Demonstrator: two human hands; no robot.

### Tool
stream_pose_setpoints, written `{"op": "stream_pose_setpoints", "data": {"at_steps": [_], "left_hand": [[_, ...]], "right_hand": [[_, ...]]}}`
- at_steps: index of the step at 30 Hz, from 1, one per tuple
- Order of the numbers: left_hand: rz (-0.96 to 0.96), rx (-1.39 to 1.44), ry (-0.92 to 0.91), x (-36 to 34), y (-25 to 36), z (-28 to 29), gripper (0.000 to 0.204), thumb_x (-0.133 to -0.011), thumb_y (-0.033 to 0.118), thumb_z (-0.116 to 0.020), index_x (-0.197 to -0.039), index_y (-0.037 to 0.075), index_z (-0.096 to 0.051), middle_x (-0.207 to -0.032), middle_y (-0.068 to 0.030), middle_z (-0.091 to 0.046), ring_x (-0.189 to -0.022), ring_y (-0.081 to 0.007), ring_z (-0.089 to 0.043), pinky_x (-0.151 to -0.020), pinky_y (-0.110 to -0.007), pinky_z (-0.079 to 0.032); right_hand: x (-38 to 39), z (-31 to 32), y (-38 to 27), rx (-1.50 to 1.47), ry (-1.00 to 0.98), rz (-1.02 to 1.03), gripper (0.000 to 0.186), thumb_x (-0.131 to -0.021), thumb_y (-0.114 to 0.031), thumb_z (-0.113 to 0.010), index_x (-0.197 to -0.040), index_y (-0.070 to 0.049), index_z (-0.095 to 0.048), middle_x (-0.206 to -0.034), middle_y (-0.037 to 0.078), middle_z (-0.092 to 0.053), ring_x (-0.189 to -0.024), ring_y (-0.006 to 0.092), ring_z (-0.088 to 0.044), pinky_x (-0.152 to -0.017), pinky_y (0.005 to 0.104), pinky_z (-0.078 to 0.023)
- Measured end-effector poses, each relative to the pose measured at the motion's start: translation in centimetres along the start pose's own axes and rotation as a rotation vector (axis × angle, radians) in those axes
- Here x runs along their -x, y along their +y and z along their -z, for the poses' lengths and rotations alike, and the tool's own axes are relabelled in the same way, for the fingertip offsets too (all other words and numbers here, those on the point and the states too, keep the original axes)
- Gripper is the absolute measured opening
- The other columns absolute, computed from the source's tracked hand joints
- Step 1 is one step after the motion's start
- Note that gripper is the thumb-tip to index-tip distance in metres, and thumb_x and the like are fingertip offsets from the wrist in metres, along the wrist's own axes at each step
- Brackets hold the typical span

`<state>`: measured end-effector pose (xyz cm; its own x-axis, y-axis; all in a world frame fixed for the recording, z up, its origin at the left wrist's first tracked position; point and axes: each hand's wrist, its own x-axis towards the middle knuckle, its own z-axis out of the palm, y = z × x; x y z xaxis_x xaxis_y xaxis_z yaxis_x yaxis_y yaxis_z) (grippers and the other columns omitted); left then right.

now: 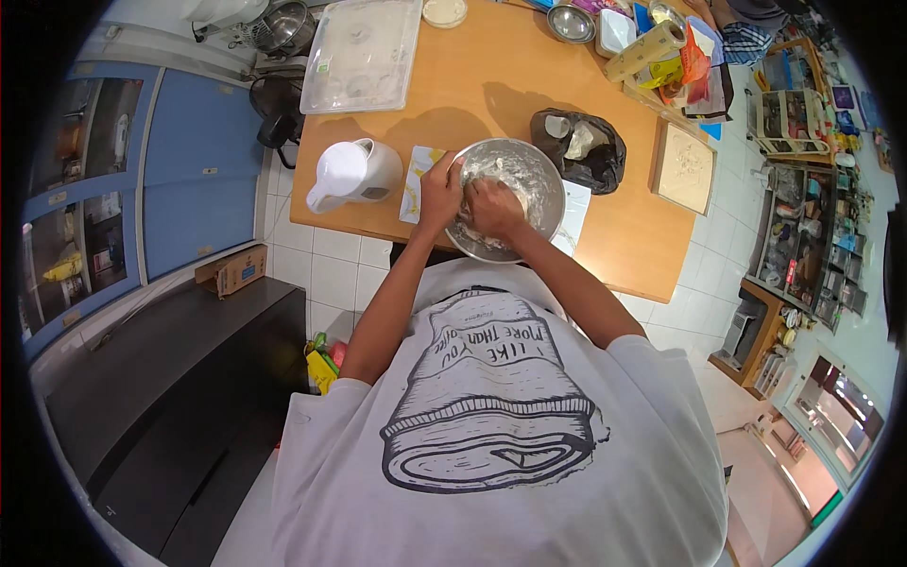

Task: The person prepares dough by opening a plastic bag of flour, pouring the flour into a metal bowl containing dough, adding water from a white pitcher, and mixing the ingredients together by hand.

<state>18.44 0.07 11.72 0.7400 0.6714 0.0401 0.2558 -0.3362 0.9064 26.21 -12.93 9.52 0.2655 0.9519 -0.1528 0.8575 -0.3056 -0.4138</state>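
A round metal mixing bowl point(551, 203) sits near the front edge of the wooden table, its inner wall smeared with white flour. My left hand point(440, 194) is closed on the bowl's left rim. Inside the bowl, my right hand point(495, 208) presses into pale, floury dough point(521, 197) with its fingers curled; the fingertips are partly hidden. Papers with a printed pattern point(416, 180) lie partly under the bowl. Just behind it to the right is an open black plastic bag point(609, 170) holding white powder and a small cup.
A white jug point(354, 175) stands left of the bowl on the table point(472, 57). Behind it lies a large clear plastic container point(364, 57). At the right edge is a shallow floury tray point(684, 170). Packages and a small metal bowl point(571, 24) crowd the far right, near another person's arm.
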Motion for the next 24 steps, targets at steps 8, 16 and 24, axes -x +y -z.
{"op": "stream_pose_setpoints", "data": {"at_steps": [8,16,24], "left_hand": [[-0.077,0.083,0.072,0.0,-0.2,0.1,0.017,-0.105,0.011,-0.056,-0.112,-0.002,-0.065,-0.083,-0.0258,-0.063,-0.069,-0.0403,-0.060,-0.064,-0.042,-0.048],[-0.046,0.058,0.054,-0.1,0.0,0.4,0.019,-0.106,0.011,-0.056,-0.118,0.000,-0.065,-0.082,-0.0254,-0.062,-0.064,-0.0349,-0.056,-0.062,-0.040,-0.047],[-0.063,0.026,-0.007,-0.2,-1.0,0.6,0.019,-0.106,0.013,-0.057,-0.114,-0.001,-0.066,-0.083,-0.0269,-0.063,-0.071,-0.0447,-0.060,-0.065,-0.043,-0.048]], "right_hand": [[-2.9,1.6,0.1,-0.693,0.629,-0.640,0.041,-0.097,-0.029,-0.068,-0.112,0.008,-0.060,-0.114,0.031,-0.068,-0.110,0.0454,-0.066,-0.094,0.0523,-0.051],[3.5,6.7,2.7,-0.523,0.222,-0.313,0.054,-0.088,-0.021,-0.073,-0.131,0.006,-0.056,-0.125,0.029,-0.063,-0.121,0.0470,-0.059,-0.106,0.0490,-0.048],[2.7,2.3,-1.6,-0.138,0.081,-0.121,0.047,-0.078,-0.022,-0.078,-0.116,-0.001,-0.061,-0.116,0.018,-0.062,-0.119,0.0370,-0.061,-0.098,0.0528,-0.053]]}}
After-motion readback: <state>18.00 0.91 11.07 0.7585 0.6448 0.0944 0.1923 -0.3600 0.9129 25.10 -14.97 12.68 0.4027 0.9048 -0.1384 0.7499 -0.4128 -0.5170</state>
